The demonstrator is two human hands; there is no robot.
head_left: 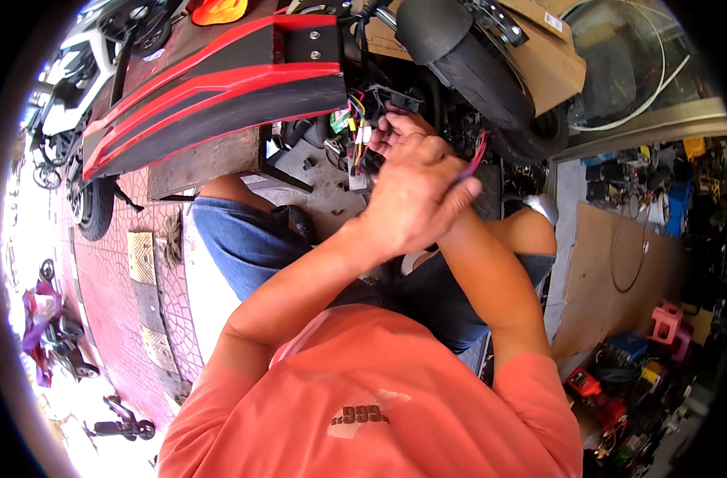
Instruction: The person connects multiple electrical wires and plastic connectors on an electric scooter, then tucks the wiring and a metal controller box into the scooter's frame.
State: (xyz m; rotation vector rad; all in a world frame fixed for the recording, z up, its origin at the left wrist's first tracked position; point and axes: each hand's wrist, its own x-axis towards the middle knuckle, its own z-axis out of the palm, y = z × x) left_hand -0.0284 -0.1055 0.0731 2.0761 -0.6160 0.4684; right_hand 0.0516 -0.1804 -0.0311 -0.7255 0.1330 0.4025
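My forearms cross in front of me. My left hand lies nearest, over my right wrist, its back showing and its fingers curled out of sight. A bundle of red and purple wires runs into it beside the thumb. Beyond it, my right hand has bent, gathered fingers; whatever they hold is hidden. Just left of those fingertips are a white connector and thin coloured wires. A black bracket-like part sits right above the right hand, among dark machine parts.
A long red-and-black panel spans the upper left above a low wooden bench. A black tyre stands at upper right against cardboard. Tools and parts, with a pink stool, crowd the right. A scooter stands outside.
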